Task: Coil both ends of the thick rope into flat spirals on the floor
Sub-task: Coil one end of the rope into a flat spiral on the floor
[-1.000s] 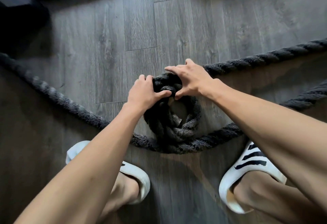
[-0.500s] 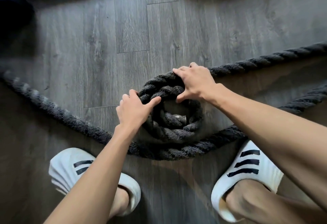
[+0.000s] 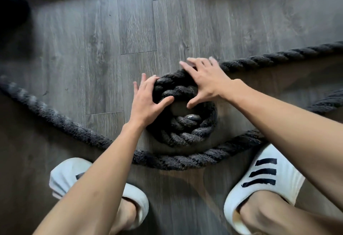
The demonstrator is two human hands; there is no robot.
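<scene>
The rope [image 3: 55, 118] is being left slack in a long run across the floor [image 3: 111, 30] on the left. The left hand [image 3: 148, 101] is being pressed against the left side of the coil [image 3: 185, 131], fingers spread, thumb laid over an inner turn. The coil is being held at centre, its turns seemingly stacked rather than flat, though the middle is being hidden by shadow. The right hand [image 3: 206, 82] is being laid over the far edge, fingers likewise spread. If pressure is being eased unevenly, the stiff turns could be sprung open or pushed over one another.
</scene>
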